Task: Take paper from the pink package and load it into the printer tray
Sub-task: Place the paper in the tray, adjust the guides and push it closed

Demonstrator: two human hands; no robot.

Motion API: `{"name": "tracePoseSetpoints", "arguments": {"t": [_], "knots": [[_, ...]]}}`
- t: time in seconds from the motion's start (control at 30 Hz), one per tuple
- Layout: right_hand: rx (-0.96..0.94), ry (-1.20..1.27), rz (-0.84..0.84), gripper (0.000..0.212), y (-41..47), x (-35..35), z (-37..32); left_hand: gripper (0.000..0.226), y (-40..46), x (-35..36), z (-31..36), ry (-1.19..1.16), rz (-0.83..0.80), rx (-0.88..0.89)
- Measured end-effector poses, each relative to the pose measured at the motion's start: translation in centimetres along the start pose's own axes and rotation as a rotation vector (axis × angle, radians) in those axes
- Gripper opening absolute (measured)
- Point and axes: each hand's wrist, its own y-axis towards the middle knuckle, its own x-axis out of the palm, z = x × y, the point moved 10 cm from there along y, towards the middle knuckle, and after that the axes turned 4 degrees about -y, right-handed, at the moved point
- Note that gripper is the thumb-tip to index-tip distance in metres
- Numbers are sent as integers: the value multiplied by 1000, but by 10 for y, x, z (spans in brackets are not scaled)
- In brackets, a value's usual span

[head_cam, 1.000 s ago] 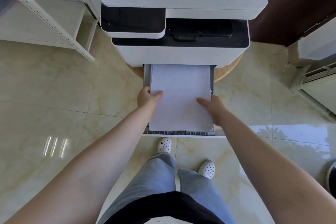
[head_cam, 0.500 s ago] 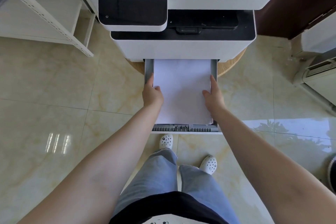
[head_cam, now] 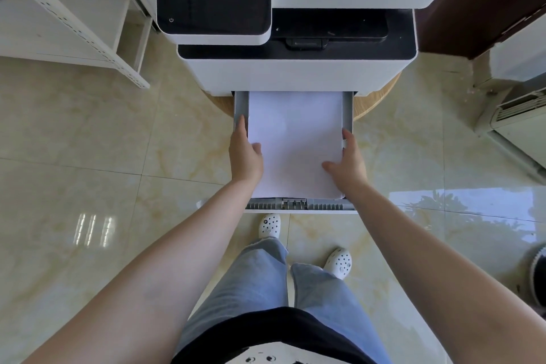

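Paper (head_cam: 295,142) in tray (head_cam: 347,109) | between left fingers (head_cam: 242,127), right fingers (head_cam: 348,136) — straight, together, thumbs atop

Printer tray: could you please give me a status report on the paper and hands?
Left hand and right hand open, fingers along sides of paper stack, thumbs on top. Stack flat in tray. Tray pulled out; no obstruction seen.

Hands, bare, pair: extended forward and down.
Left hand (head_cam: 245,156) and right hand (head_cam: 348,161): fingers straight, pointing forward; thumbs spread inward.
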Motion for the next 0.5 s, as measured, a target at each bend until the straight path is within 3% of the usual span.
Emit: {"name": "tracePoseSetpoints", "arguments": {"t": [0.13, 0.3, 0.5], "knots": [[-12, 51, 26, 82, -6, -1, 1, 75, -25, -11, 16, 238, -8, 288], [-4, 72, 70, 87, -32, -3, 16, 63, -54, -24, -23, 389, 42, 69], [7, 171, 102, 86, -48, 0, 31, 44, -68, -29, -39, 375, 89, -15]]}}
